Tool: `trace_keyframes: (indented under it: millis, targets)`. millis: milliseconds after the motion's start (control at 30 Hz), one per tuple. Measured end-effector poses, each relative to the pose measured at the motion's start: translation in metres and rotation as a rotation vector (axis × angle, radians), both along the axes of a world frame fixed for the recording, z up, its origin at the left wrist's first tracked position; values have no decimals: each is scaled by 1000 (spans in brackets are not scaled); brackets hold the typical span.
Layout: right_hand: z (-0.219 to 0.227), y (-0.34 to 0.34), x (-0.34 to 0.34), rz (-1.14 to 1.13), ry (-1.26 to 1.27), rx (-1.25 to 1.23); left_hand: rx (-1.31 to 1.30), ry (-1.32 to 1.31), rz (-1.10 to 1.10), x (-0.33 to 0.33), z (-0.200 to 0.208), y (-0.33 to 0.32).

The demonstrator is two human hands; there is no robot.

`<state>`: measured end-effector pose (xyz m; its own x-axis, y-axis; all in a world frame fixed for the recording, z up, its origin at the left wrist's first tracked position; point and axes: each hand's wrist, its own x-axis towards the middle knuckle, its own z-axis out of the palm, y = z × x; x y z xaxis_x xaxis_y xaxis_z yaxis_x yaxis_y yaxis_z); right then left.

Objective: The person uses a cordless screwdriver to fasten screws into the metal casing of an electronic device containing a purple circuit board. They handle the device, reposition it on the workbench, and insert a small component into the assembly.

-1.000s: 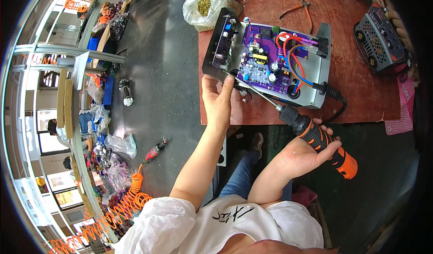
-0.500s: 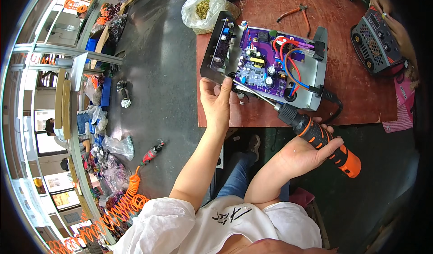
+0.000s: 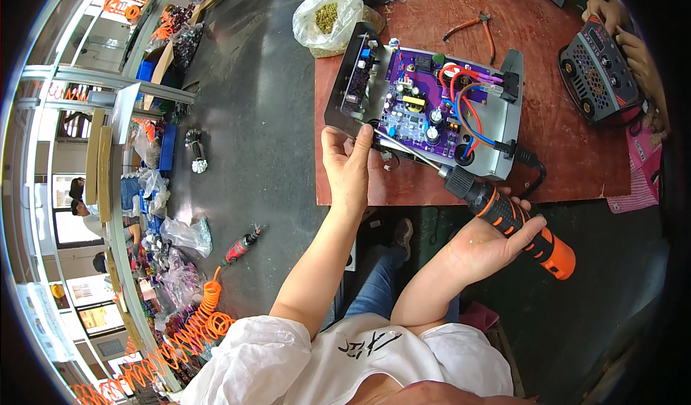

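An opened electronic device [image 3: 497, 162] lies on the table's near edge, its purple circuit board [image 3: 425, 70] and red, blue and brown wires exposed. At its left end stands a dark front panel [image 3: 344, 92]. My left hand [image 3: 348, 171] grips the panel's near lower corner, with the thumb beside the tip of a long bit. My right hand [image 3: 486, 246] is closed around a black and orange electric screwdriver [image 3: 529, 232], tilted with its long bit [image 3: 410, 149] pointing left along the device's near side. Whether the bit's tip sits on a screw is hidden by my thumb.
On the red-brown table [image 3: 576, 167] are orange-handled pliers [image 3: 491, 41] and an open bag of small brass-coloured parts [image 3: 326, 18]. At right, another person's hand [image 3: 633, 52] is at a similar closed device [image 3: 601, 70]. A red air tool [image 3: 241, 246] hangs on an orange coiled hose at left.
The opened device and my left hand have shifted slightly right in view. The screwdriver keeps nearly the same place. The other person's hands have come closer around the closed device.
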<state>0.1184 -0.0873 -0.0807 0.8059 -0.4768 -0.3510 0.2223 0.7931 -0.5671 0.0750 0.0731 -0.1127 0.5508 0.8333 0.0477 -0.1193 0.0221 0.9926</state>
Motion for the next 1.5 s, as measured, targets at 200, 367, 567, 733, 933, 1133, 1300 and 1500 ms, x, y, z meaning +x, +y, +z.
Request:
trace_keyframes:
  millis: [200, 367, 567, 733, 933, 1133, 1300, 1500]
  targets:
    - [4, 1, 3, -1, -43, -13, -40, -9, 14, 2, 6, -2]
    - [12, 6, 7, -49, -105, -51, -74, -24, 17, 7, 12, -4]
    - [15, 16, 9, -91, -230, -97, -55, -66, -25, 5, 15, -5]
    - [22, 26, 14, -185, -269, -234, -3, -20, -87, -4, 13, 0]
    - [29, 18, 16, -7, -476, -255, 225, 99, -140, -16, -3, 29]
    - [47, 31, 16, -166, -351, -276, 295, 186, -343, -10, 49, 68]
    - [44, 41, 8, -256, -340, -335, 80, 330, -550, 6, 73, 82]
    - [49, 52, 4, -295, -387, -387, 108, 309, -539, 4, 61, 95]
